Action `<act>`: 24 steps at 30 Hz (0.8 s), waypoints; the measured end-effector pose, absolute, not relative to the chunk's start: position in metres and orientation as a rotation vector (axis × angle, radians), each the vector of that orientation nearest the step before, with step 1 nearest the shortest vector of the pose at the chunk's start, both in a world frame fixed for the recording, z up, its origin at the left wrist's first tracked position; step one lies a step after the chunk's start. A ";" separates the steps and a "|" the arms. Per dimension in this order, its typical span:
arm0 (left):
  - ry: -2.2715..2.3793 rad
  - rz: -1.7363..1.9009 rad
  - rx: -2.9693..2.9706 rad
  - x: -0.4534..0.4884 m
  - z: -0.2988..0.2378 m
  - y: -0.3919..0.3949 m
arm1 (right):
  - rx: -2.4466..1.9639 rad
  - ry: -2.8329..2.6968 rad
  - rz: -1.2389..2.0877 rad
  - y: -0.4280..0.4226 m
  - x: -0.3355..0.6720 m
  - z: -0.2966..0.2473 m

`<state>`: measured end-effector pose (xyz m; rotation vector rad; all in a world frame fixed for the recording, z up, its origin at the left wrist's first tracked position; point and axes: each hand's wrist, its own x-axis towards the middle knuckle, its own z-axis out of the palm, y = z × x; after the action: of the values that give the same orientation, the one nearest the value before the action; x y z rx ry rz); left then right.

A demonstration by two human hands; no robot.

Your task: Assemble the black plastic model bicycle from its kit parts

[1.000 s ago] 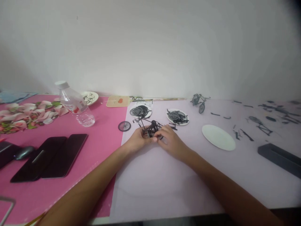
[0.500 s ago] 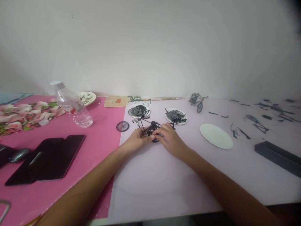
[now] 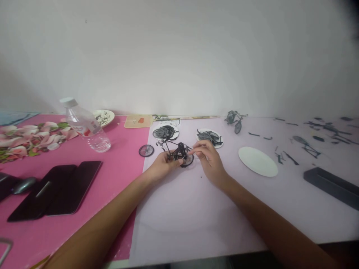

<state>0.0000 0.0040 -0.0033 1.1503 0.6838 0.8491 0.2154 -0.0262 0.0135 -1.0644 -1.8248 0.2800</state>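
A small black model bicycle (image 3: 181, 149) is held above the white part of the table, its handlebar end pointing to the left. My left hand (image 3: 164, 164) grips it from the left, thumb and fingers closed around its lower frame. One spoked wheel (image 3: 187, 158) shows on the bicycle's right side. My right hand (image 3: 209, 158) is at that rear end, fingers stretched out and apart, with the fingertips at or very near the bicycle. A loose black-rimmed wheel (image 3: 146, 150) lies to the left. On the table below my right hand is a tiny dark piece (image 3: 201, 177).
Behind are two plates of bicycle parts, the left plate (image 3: 177, 137) and the right plate (image 3: 221, 145). Another model bicycle (image 3: 235, 120) stands farther back. At right are a white plate (image 3: 258, 161), loose parts and a dark tray (image 3: 331, 186); at left, a bottle (image 3: 89, 129) and tablets (image 3: 73, 190).
My right hand has moved slightly right and its fingers have spread off the bicycle's middle, uncovering the rear wheel. A tiny dark piece now shows on the table. My left hand keeps its grip.
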 end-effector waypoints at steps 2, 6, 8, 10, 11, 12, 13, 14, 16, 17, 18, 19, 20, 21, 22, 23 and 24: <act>0.689 0.855 1.155 0.000 -0.002 0.004 | -1.085 -1.826 0.223 -0.025 0.216 0.014; 0.695 0.857 1.168 -0.001 -0.001 0.004 | -1.042 -1.818 0.252 -0.024 0.215 0.013; 0.690 0.865 1.173 -0.001 -0.002 0.004 | -0.985 -1.800 0.254 -0.024 0.213 0.012; 0.704 0.865 1.156 -0.001 -0.003 0.004 | -0.945 -1.769 0.253 -0.025 0.211 0.011; 0.719 0.862 1.144 -0.001 -0.003 0.004 | -0.941 -1.755 0.256 -0.026 0.211 0.011; 0.735 0.861 1.135 -0.001 -0.003 0.003 | -0.947 -1.748 0.258 -0.026 0.211 0.011; 0.746 0.862 1.128 -0.001 -0.003 0.003 | -0.959 -1.751 0.260 -0.026 0.211 0.010; 0.750 0.859 1.125 -0.001 -0.002 0.003 | -0.972 -1.763 0.263 -0.026 0.211 0.010; 0.740 0.856 1.123 -0.001 0.000 0.002 | -0.989 -1.802 0.258 -0.026 0.212 0.010; 0.731 0.852 1.127 -0.001 0.001 0.001 | -0.993 -1.821 0.252 -0.025 0.213 0.009; 0.723 0.847 1.135 0.000 0.002 0.001 | -0.996 -1.839 0.246 -0.025 0.213 0.009; 0.720 0.843 1.148 0.000 0.003 0.001 | -0.996 -1.850 0.236 -0.025 0.213 0.009; 0.723 0.843 1.160 -0.001 0.003 0.001 | -0.995 -1.859 0.224 -0.025 0.213 0.009; 0.728 0.846 1.169 -0.001 0.003 0.001 | -0.994 -1.864 0.209 -0.024 0.213 0.010; 0.733 0.849 1.174 -0.001 0.003 0.001 | -0.994 -1.869 0.193 -0.024 0.213 0.010; 0.735 0.851 1.175 -0.001 0.003 0.001 | -0.996 -1.874 0.175 -0.024 0.213 0.010; 0.735 0.852 1.174 -0.001 0.002 0.002 | -0.998 -1.881 0.158 -0.024 0.213 0.010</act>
<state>-0.0008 0.0015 0.0019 1.1736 0.7348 0.8516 0.2129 -0.0242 0.0103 -0.9978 -1.8806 0.1575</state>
